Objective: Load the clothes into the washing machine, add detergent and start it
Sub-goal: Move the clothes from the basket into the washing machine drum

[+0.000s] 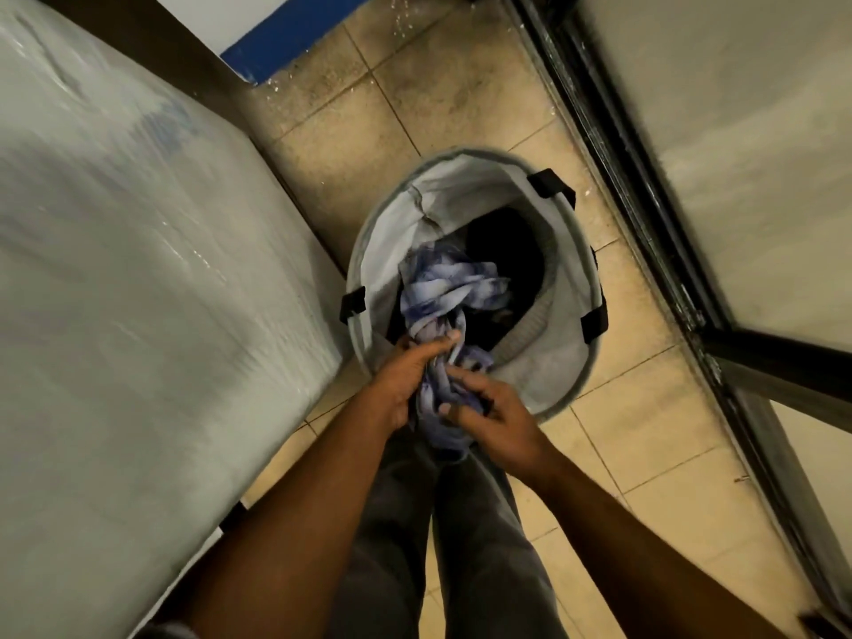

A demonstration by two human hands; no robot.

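A round grey fabric laundry basket (401, 251) with black handles stands on the tiled floor in front of me. A crumpled blue-and-white patterned garment (449, 288) rises out of it. My left hand (410, 375) grips the garment's bunched lower part from the left. My right hand (491, 412) pinches the same bunch from the right, just above the basket's near rim. Dark clothes (505, 255) and a grey knitted piece (530, 325) lie deeper in the basket. The washing machine's pale top (138, 269) fills the left side; its lid and controls are blurred.
Beige floor tiles (461, 85) stretch ahead, with wet spots near a blue wall strip (295, 34). A dark-framed door or panel (645, 200) runs along the right. My legs in grey trousers (461, 523) stand just behind the basket.
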